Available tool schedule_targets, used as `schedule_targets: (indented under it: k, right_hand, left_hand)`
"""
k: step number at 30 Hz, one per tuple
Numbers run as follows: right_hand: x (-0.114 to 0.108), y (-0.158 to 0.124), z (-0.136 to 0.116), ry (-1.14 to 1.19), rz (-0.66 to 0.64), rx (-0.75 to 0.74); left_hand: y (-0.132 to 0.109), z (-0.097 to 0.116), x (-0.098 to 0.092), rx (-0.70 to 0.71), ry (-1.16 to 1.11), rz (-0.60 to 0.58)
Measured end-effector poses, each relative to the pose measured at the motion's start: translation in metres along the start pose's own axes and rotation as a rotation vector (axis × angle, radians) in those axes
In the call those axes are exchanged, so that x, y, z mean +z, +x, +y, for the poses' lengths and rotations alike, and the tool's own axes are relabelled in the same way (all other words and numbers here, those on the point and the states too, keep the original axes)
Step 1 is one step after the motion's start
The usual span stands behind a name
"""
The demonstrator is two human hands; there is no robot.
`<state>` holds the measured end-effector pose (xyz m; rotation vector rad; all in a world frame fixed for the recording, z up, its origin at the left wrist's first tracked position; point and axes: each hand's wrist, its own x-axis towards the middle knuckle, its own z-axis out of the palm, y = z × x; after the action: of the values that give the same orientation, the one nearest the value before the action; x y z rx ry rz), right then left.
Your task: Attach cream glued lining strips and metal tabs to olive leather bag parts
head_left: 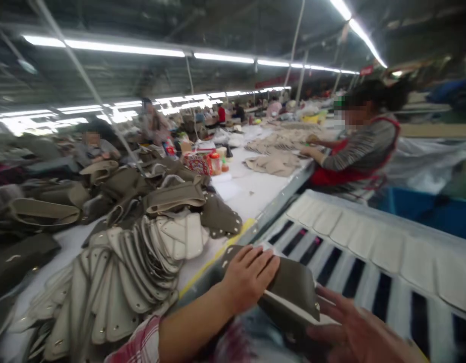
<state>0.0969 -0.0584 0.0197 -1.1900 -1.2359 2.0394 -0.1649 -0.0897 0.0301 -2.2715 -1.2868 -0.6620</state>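
In front of me is a dark olive, leather-like panel [293,282] with a pale edge and small metal studs, folded or layered. My left hand [250,277] lies across its upper left part, gripping it with fingers together. My right hand [354,327], somewhat blurred, has its fingers and thumb around the panel's right end. The panel's underside and the left thumb are hidden. Left of my forearm, a fanned stack of cream studded straps [119,282] lies on the white table. Beside it is another olive studded panel [220,214].
Olive looped pieces [121,184] are heaped at left. The white table [255,196], yellow tape along its edge, runs away from me. At right, a slatted rack [354,277] carries pale panels [392,252]. A co-worker [357,136] handles beige pieces [274,164]. A blue bin [422,206] stands behind.
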Motion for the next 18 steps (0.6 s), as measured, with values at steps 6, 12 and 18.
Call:
schedule_targets:
  k: [6, 12, 18]
  right_hand:
    - [0.003, -0.046, 0.035, 0.002, 0.039, 0.08]
    - [-0.026, -0.066, 0.043, -0.228, -0.021, -0.008]
    - [-0.057, -0.044, 0.052, -0.267, 0.064, -0.081]
  left_hand:
    - [-0.047, 0.032, 0.018, 0.063, -0.369, -0.171]
    - [-0.082, 0.019, 0.026, -0.641, -1.079, -0.46]
    - [-0.073, 0.011, 0.032, -1.255, -1.796, -0.562]
